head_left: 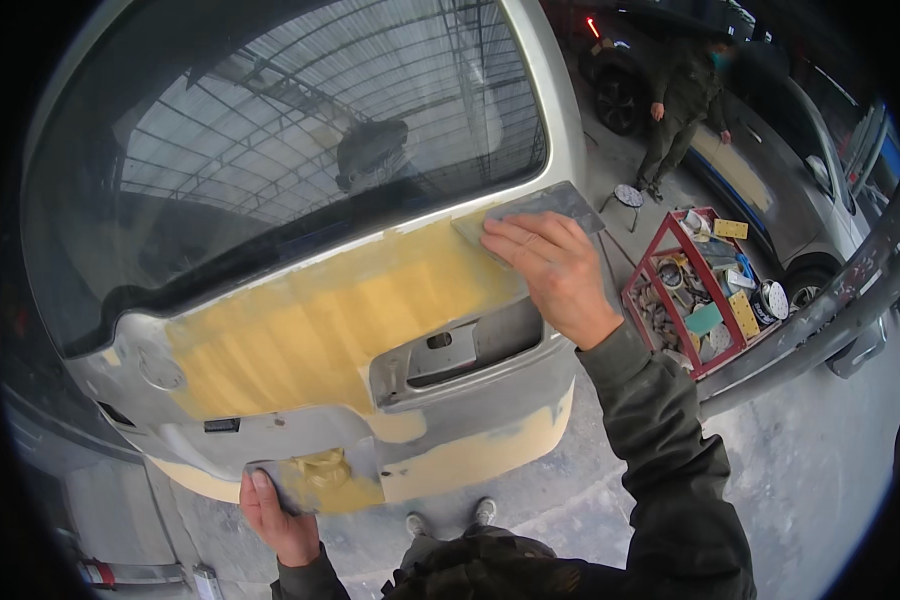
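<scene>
My right hand [555,270] grips a flat grey putty spreader [570,207]. Its edge lies against the upper right of a silver car tailgate [480,405], just under the rear window [320,130]. A broad streaky layer of yellow body filler [300,330] covers the panel left of the spreader, above and beside the recess [470,350]. Low on the left, my left hand [280,522] pinches the edge of a flat mixing board [288,487], thumb on top. A mound of yellow putty [324,468] sits on that board.
To the right stands a red-framed cart [658,245] loaded with cans, sanding blocks and clutter. Beyond it are a round stool [628,196], a standing person [692,95] in dark clothes, and a dark car [770,150]. A long curved bumper [760,370] crosses the right side.
</scene>
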Motion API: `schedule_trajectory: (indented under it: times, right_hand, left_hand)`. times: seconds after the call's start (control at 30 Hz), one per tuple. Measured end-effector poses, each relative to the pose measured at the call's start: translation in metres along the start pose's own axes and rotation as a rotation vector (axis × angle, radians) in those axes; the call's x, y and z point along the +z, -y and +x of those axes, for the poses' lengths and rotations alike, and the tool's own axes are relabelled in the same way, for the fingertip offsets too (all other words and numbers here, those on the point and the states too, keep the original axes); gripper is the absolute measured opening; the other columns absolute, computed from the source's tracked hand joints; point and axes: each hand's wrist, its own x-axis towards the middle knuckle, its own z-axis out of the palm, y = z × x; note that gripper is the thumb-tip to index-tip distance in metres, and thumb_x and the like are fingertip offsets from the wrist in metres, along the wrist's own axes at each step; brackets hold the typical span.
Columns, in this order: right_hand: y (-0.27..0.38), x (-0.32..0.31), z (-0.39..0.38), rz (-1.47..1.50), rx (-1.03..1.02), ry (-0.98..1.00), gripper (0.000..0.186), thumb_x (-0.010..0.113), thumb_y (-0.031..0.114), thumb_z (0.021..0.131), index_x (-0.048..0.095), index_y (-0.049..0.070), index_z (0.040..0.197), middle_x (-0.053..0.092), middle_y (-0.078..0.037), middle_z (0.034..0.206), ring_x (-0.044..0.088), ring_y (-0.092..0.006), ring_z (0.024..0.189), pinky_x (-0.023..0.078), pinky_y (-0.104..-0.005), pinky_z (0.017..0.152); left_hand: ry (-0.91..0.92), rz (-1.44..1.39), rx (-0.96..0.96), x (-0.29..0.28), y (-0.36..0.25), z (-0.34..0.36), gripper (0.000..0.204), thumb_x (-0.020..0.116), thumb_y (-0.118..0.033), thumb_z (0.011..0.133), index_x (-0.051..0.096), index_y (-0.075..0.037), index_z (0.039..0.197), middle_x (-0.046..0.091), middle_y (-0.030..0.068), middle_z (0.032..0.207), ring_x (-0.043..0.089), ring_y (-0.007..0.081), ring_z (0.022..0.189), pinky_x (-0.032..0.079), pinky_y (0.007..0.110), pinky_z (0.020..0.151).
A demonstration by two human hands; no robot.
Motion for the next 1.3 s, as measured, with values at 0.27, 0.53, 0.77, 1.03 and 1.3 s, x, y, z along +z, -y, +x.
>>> schedule_trajectory:
  times: [0.27,0.53,0.77,1.03,1.3]
  right_hand:
    - [0.004,-0.005,0.001,-0.002,-0.002,-0.021,0.038,0.065,-0.001,0.079,0.076,0.007,0.115,0.075,-0.003,0.122,0.069,-0.0244,0.111,0.053,-0.0382,0.094]
    - [0.011,0.0,-0.019,0.04,0.006,0.11,0.039,0.066,0.001,0.079,0.076,0.009,0.116,0.074,-0.002,0.125,0.068,-0.0219,0.113,0.053,-0.0378,0.097]
    - [0.027,0.012,-0.091,0.005,0.023,0.152,0.039,0.066,0.004,0.081,0.076,0.01,0.118,0.073,0.0,0.13,0.067,-0.0191,0.118,0.052,-0.0373,0.1]
    - [0.044,0.014,-0.11,0.016,0.031,0.122,0.041,0.067,0.004,0.08,0.076,0.01,0.12,0.072,-0.003,0.132,0.066,-0.0207,0.119,0.052,-0.0403,0.1]
    - [0.088,0.024,-0.108,0.006,0.001,0.071,0.041,0.067,0.006,0.082,0.074,0.011,0.122,0.072,-0.002,0.134,0.066,-0.0204,0.12,0.05,-0.0391,0.097]
  left_hand:
    - [-0.03,-0.025,-0.028,0.017,0.003,0.012,0.037,0.051,-0.029,0.111,0.06,0.004,0.127,0.068,0.0079,0.118,0.062,0.0142,0.105,0.049,0.03,0.095]
    - [-0.027,-0.001,-0.02,0.001,0.008,0.022,0.038,0.051,-0.03,0.112,0.06,0.004,0.127,0.068,0.0086,0.118,0.062,0.0149,0.105,0.049,0.03,0.096]
    - [0.059,-0.021,-0.008,0.007,0.007,0.026,0.038,0.051,-0.029,0.112,0.06,0.005,0.127,0.069,0.0091,0.118,0.063,0.0147,0.105,0.049,0.03,0.095]
    - [-0.048,0.019,0.018,-0.005,-0.011,0.007,0.037,0.051,-0.028,0.112,0.06,0.005,0.127,0.069,0.009,0.12,0.063,0.015,0.106,0.049,0.03,0.096]
    - [-0.073,0.01,0.007,-0.042,-0.018,-0.02,0.038,0.051,-0.028,0.112,0.059,0.004,0.13,0.068,0.0096,0.122,0.063,0.0154,0.109,0.049,0.03,0.099]
